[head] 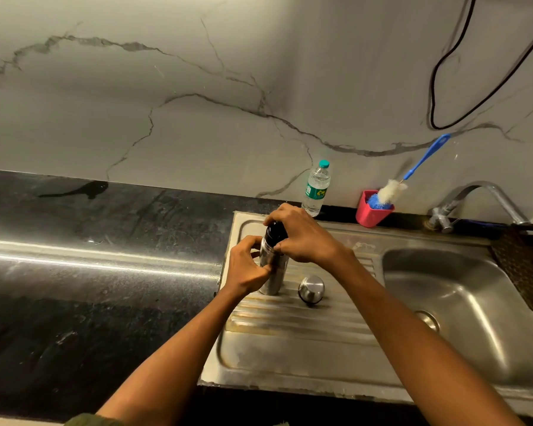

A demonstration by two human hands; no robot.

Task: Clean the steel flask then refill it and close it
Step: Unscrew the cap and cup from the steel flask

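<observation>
The steel flask (274, 272) stands upright on the ribbed drainboard (290, 327) of the steel sink. My left hand (246, 265) wraps around its body from the left. Over its top, my right hand (302, 233) grips the black inner stopper (274, 233), which sits in the flask's mouth. The flask's steel cap (311, 289) lies upside down on the drainboard, just right of the flask and apart from it.
A plastic water bottle (317, 189) with a teal cap stands at the wall behind the flask. A pink cup (370, 212) holds a blue-handled bottle brush (413, 170). The tap (486, 198) curves over the sink basin (462, 309) at right. Black counter (90, 272) stretches left.
</observation>
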